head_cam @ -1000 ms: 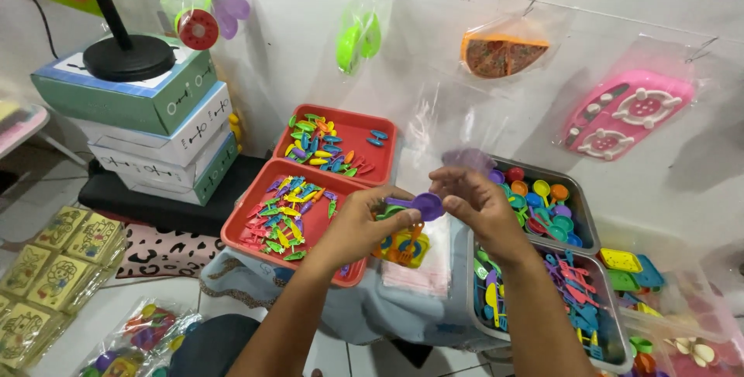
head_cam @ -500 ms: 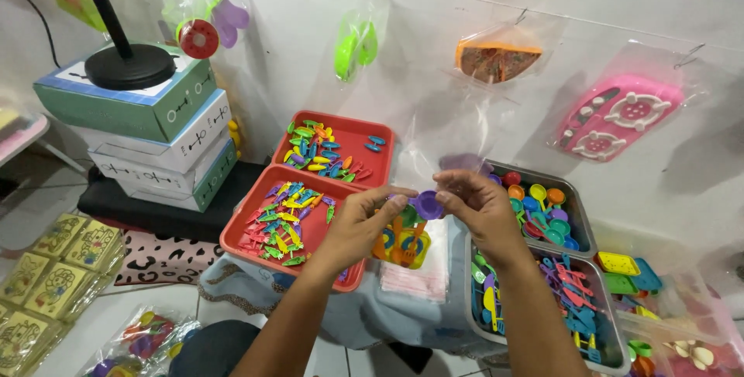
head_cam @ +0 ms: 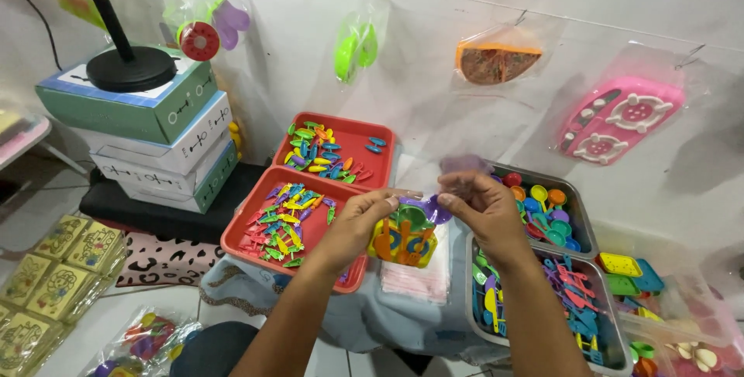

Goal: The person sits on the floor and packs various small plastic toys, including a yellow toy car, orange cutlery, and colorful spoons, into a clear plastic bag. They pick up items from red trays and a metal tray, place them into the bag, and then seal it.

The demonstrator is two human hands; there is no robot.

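My left hand (head_cam: 353, 226) and my right hand (head_cam: 480, 208) meet in the middle of the view and together hold a clear plastic bag (head_cam: 434, 183) with small toy pieces inside: a yellow piece (head_cam: 403, 244) with orange utensils, a green piece and a purple round piece (head_cam: 435, 208). The right fingers pinch the purple piece at the bag's mouth. The left fingers grip the bag's left edge. The bag hangs just above a stack of pink packets (head_cam: 415, 278) on a cloth-covered surface.
Two red trays (head_cam: 364, 144) (head_cam: 252, 247) of small coloured pieces lie left of the hands. Two metal trays (head_cam: 577, 206) (head_cam: 474, 319) of toy utensils lie to the right. Stacked boxes (head_cam: 159, 141) stand at left. Bagged toys (head_cam: 620, 117) hang on the wall.
Both hands have come closer together and lowered slightly, with the purple piece now at the bag's mouth above the yellow piece.
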